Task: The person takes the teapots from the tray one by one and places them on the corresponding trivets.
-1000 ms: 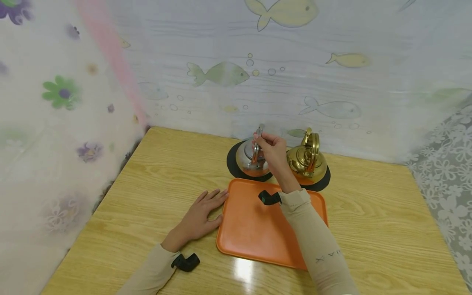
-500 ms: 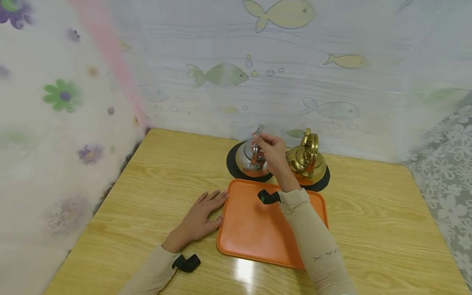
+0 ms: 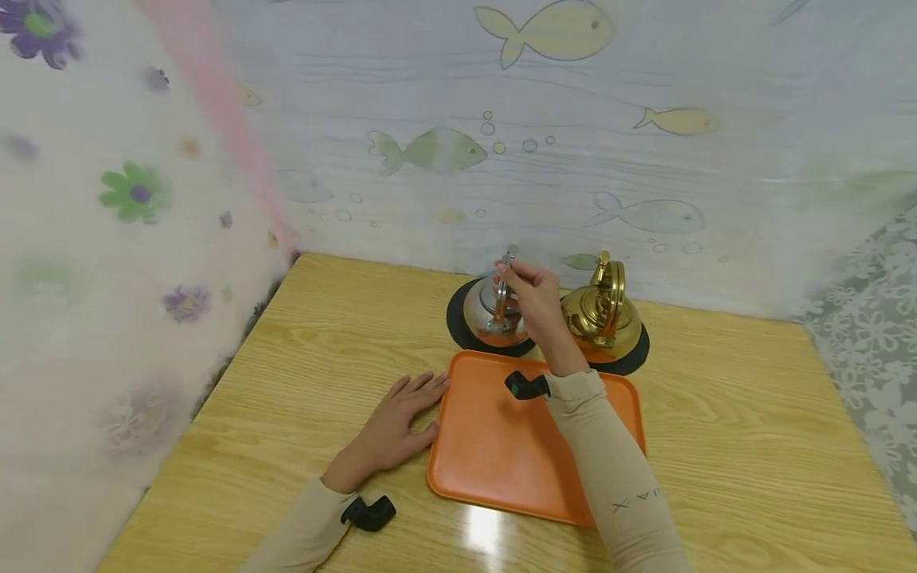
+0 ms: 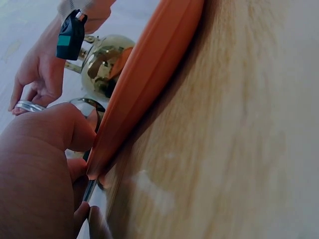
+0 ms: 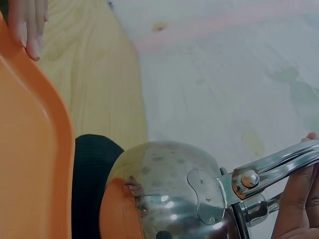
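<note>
At the back of the table a silver kettle (image 3: pixel 481 309) stands upright on a black round mat (image 3: pixel 457 318). My right hand (image 3: pixel 539 301) holds its raised handle, thumb and fingers bent around the metal bars; in the right wrist view the handle (image 5: pixel 274 167) runs into those fingers. Lower left, my left hand (image 3: pixel 394 426) lies on the wood with fingers spread, its fingertips touching the left rim of an orange tray (image 3: pixel 487 454). The left wrist view shows the thumb and fingers close against the tray's edge (image 4: pixel 144 89).
A gold kettle (image 3: pixel 589 314), handle up, stands right of the silver one on another black mat (image 3: pixel 634 362). Behind both hangs a pale fish-patterned sheet (image 3: pixel 430 191). Flowered cloth (image 3: pixel 143 318) borders the wooden table (image 3: pixel 322 334) on the left. My right forearm crosses above the tray.
The head view has shifted slightly. Both hands, the kettles and the tray keep their places relative to one another.
</note>
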A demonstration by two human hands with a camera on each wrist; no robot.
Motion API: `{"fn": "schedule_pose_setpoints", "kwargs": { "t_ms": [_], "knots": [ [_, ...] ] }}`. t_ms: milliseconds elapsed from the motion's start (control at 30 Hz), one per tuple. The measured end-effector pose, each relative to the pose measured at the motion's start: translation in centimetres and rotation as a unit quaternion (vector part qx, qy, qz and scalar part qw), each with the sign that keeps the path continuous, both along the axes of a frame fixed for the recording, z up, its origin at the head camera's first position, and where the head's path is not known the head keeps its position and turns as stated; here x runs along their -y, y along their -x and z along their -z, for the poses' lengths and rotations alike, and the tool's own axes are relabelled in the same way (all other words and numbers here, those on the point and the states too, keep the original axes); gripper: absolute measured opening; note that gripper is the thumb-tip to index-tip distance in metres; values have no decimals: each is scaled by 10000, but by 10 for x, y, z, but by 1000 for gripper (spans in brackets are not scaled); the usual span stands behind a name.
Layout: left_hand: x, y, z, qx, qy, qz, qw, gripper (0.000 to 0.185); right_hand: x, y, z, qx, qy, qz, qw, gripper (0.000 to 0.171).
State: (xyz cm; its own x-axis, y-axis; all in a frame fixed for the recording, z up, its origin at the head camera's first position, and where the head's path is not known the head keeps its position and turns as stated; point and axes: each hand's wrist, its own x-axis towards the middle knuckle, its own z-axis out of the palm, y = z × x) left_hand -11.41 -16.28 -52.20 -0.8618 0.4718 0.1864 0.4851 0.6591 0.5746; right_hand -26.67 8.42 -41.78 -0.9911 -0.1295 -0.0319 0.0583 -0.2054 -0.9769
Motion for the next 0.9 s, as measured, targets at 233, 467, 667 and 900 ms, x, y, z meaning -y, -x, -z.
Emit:
{"fn": "schedule_pose_setpoints", "kwargs": {
  "t_ms": [233, 467, 667, 900],
  "knots": [
    [-3, 0, 1, 34, -12, 2, 10000, 59, 0, -5, -1, 103, 70, 107, 9999, 44],
    [-3, -1, 4, -180, -135, 1, 9997, 59, 3, -12, -2, 59, -123, 278, 9995, 43],
    [-4, -3, 3, -143, -92, -25, 9999, 59, 0, -19, -3, -12, -134, 309, 9994, 42],
    [-4, -4, -4, -211, -29, -28, 9998, 59, -13, -35, -5, -319, -1145, -4, 9929, 44]
  ]
}}
